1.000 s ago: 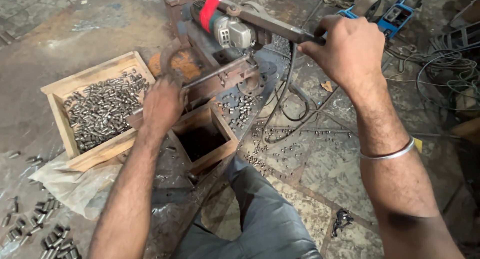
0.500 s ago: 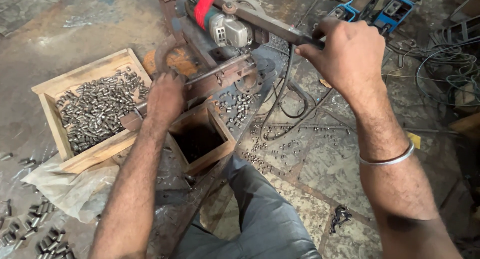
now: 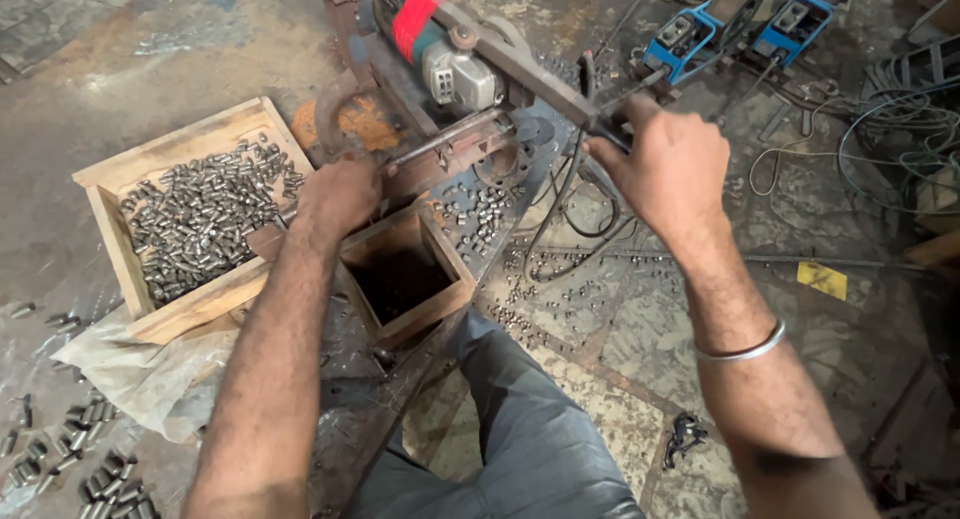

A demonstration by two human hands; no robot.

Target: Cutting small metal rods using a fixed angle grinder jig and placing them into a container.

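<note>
- Centrally, a rusty cutting machine point(image 3: 440, 149) sits low on the floor point(image 3: 150, 59), with a red-and-grey motor point(image 3: 440, 49) mounted on top.
- A big wooden box point(image 3: 190, 224), to the left of the machine, holds a heap of short grey metal pieces point(image 3: 200, 219).
- A smaller, dark and seemingly hollow wooden box point(image 3: 405, 274) stands just below the machine, between the two forearms.
- The right hand point(image 3: 660, 164) has its fingers wrapped tight around the end of the long lever handle point(image 3: 530, 74), which slants up toward the motor.
- The left hand point(image 3: 335, 194) rests at the machine's left edge, just beside the big box; its fingers curl under, and I cannot tell what they grip.
- Blue tools point(image 3: 735, 29) and cables point(image 3: 900, 129) lie far right.
- Loose metal pieces point(image 3: 480, 214) scatter beside the small box.
</note>
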